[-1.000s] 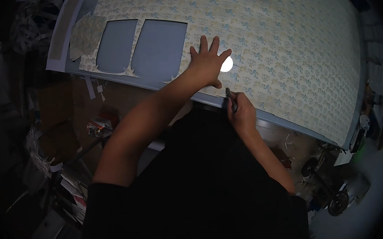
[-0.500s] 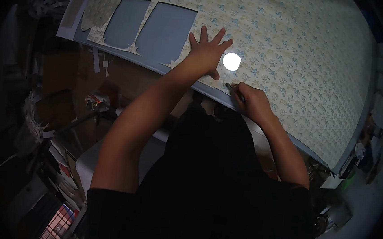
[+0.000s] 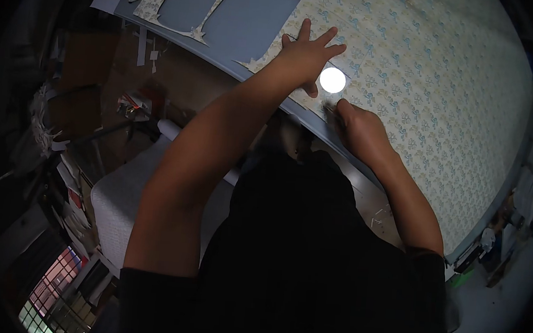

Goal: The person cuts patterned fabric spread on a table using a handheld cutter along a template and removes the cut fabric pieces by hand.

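Pale patterned sheet (image 3: 437, 108), flat, partly cut

To the right of your right hand (image 3: 364, 131), you could pass low over the flat patterned sheet (image 3: 433, 117); leftward, your splayed left hand (image 3: 308, 56) blocks the way, with a blurred tool (image 3: 330, 110), possibly a knife, between them near the table edge (image 3: 219, 52).

On my feed the patterned sheet (image 3: 421, 103) looks like paper, smooth & mostly matt, cut edges a bit ragged. Table (image 3: 250, 18) surf. smooth, matt, plastic-like. Shirt (image 3: 327, 265): matt blk cloth. Brown panel (image 3: 90, 59) looks like dull cardbd. Pale covering (image 3: 129, 199) dimpled, matt. Tool (image 3: 331, 111) mat'l blurred, can't tell.
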`<state>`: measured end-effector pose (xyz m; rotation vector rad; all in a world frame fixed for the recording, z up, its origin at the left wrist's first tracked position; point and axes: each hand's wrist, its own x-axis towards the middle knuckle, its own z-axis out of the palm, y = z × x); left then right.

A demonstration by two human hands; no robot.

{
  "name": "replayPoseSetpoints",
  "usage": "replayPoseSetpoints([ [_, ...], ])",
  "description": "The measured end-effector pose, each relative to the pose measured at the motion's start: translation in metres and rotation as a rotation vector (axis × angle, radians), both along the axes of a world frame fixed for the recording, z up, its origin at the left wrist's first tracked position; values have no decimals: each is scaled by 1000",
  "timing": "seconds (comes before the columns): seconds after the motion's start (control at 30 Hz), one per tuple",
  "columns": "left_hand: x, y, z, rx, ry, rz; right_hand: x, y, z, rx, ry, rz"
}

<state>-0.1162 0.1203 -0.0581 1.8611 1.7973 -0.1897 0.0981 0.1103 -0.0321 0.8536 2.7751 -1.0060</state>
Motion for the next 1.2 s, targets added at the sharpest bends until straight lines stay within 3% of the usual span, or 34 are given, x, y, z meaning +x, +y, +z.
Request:
replayPoseSetpoints([
  [0.33,0,2,6,-25,-3,-15,7,-16,-25,25,144,-149],
  [0.87,-3,3,3,-2,15,-73,10,-17,-38,-16,255,-195],
  [1.03,-3,3,2,4,25,-77,20,-23,-66,-25,539,-253],
  [1.2,-4,5,5,-9,30,-112,24,-24,-69,-33,492,-247],
])
